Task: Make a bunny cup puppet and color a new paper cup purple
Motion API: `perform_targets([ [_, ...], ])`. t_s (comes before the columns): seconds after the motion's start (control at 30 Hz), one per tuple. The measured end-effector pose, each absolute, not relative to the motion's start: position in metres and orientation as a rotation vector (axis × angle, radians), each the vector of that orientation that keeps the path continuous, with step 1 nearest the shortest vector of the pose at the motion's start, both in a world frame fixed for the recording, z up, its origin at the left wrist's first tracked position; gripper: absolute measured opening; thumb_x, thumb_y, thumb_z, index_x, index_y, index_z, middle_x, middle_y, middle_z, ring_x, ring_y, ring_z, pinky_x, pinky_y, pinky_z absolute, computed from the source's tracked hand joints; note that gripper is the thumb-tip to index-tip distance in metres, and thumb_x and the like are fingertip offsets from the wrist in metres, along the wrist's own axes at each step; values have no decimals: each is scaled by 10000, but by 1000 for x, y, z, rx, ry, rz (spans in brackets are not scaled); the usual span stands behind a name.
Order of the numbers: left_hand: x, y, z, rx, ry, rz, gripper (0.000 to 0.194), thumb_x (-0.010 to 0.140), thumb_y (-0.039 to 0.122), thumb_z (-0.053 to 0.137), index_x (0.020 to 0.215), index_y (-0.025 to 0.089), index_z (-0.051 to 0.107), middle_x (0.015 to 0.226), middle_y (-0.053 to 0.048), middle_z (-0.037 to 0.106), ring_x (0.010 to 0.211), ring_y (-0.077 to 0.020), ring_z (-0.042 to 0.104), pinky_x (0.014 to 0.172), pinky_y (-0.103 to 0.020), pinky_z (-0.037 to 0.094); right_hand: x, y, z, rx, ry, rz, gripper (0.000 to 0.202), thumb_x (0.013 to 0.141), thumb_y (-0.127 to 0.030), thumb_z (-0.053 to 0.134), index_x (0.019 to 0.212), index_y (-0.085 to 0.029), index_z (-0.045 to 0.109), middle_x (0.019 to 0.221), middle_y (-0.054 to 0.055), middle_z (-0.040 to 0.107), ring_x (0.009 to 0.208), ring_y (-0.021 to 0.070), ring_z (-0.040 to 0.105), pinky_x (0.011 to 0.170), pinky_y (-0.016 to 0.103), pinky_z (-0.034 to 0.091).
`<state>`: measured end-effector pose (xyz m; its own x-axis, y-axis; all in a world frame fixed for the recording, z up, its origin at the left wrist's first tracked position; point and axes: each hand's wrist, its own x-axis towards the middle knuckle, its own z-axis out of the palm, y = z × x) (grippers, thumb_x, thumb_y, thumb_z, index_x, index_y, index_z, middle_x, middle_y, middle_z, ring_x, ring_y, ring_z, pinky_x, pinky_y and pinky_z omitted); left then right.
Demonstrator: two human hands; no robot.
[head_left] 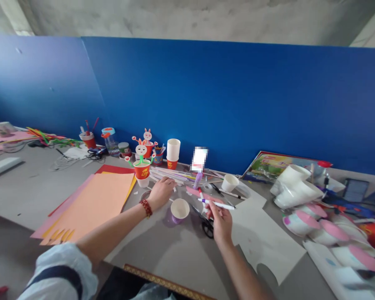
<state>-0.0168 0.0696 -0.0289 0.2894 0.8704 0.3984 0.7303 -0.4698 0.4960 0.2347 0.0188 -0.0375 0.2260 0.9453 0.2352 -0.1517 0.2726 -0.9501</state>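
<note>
Blue partition panels (187, 104) rise behind a grey tabletop (162, 246) spread with craft materials. Near the middle, a white paper cup with a purple patch low on its side (180, 211) stands upright, mouth up, between the person's two hands. The right hand (221, 221) grips a slim white marker with purple near one end (220, 204), held almost level to the right of the cup. Black-handled scissors (203, 219) lie just beside that hand. The left hand (162, 193) reaches past the cup, fingers near a heap of thin pale sticks (165, 172); whether they pinch anything cannot be told. Beyond it stands a red paper cup topped by a white rabbit figure (143, 172), near a stack of coloured paper with a peach sheet uppermost (90, 204). A large white sheet (262, 233) lies flat beside the right wrist.
</note>
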Motion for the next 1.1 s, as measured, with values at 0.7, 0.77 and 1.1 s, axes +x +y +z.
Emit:
perform_targets([
  [0.7,-12,101,-22,2722,1376,576,170,906,111,509,958,176,657,960,-113,689,941,-259,628,846,-366,467,233,10,-27,-914,-1064,999,331,875,-503,682,874,-173,694,751,35,710,486,105,525,462,235,448],
  [0.77,-8,95,-14,2697,1338,661,187,945,145,468,1016,191,635,988,-95,686,952,-240,631,842,-345,479,233,8,-25,-886,-1040,1015,314,888,-490,667,862,-178,693,739,28,708,490,106,527,464,232,449],
  [1.1,15,71,13,2723,1126,763,159,993,241,446,1014,203,599,998,-76,686,953,-229,643,833,-338,492,234,6,-22,-882,-1033,1006,314,897,-486,660,900,-175,698,732,27,701,513,107,528,460,220,451],
])
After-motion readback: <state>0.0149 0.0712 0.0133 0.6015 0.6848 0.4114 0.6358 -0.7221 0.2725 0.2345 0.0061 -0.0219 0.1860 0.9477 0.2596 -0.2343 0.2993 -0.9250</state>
